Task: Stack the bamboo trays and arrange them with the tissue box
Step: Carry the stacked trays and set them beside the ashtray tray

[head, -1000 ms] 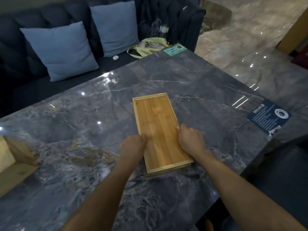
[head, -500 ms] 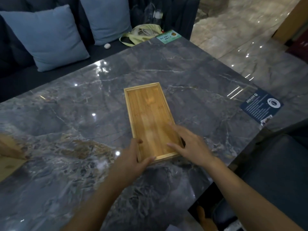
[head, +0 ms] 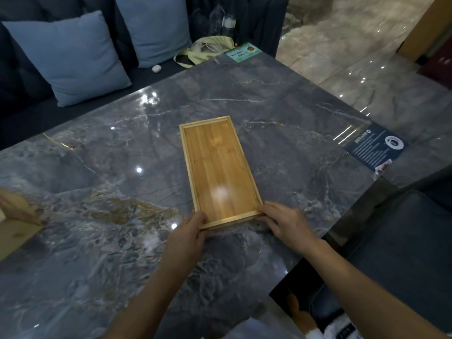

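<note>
Here the bamboo tray lies mid-table on the marble table, long axis running near to far, leaning slightly left. Left hand and right hand grip its near corners.

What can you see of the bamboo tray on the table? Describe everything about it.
The bamboo tray is a long, shallow rectangle of golden slatted wood with a low raised rim, empty and glossy. It lies flat on the dark marble table, long axis pointing away. The left hand and right hand grip its near corners.
</note>
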Demonstrator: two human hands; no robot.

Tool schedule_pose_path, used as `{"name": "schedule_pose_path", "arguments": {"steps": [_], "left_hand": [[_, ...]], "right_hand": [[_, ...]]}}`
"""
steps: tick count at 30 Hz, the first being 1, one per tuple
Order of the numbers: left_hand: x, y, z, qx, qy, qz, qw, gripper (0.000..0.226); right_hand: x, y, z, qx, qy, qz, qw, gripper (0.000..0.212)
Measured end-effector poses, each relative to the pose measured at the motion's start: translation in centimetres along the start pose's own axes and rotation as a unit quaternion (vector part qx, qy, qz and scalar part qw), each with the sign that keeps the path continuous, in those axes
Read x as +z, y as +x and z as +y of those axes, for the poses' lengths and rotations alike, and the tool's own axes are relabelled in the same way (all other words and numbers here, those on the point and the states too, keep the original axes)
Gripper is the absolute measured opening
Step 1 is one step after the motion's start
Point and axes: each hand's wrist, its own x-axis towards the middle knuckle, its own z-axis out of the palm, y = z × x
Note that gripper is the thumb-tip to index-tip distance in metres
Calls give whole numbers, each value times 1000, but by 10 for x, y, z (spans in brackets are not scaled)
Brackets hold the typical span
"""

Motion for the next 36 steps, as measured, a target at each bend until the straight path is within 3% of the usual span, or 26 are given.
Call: {"name": "schedule_pose_path", "arguments": {"steps": [10,13,15,17,20,23,28,34,36], "left_hand": [[1,-2,0,-18,-1,10,1000,16],[-2,-4,-2,-46,-57,28,997,32],[-7,-1,0,-77,-159,27,984,42],[-11,7,4,-108,-268,5,957,50],[-10,25,12,-153,-374,-10,915,54],[-9,41,17,-216,-454,5,864,47],[-13,70,19,-236,-516,-16,823,55],[-23,103,12,-193,-533,-21,823,51],[-24,114,10,-186,-536,-18,823,49]], "right_hand": [[3,-4,-2,5,23,23,999,27],[-2,-4,-1,87,107,-5,990,39],[-3,4,-1,217,250,-43,943,53],[-1,19,-2,330,369,-65,867,65],[7,40,-3,383,457,-100,797,44],[15,59,-5,393,487,-126,770,40],[28,92,3,417,510,-135,740,54],[34,125,11,422,524,-127,729,38],[36,135,15,414,530,-125,729,41]]}}
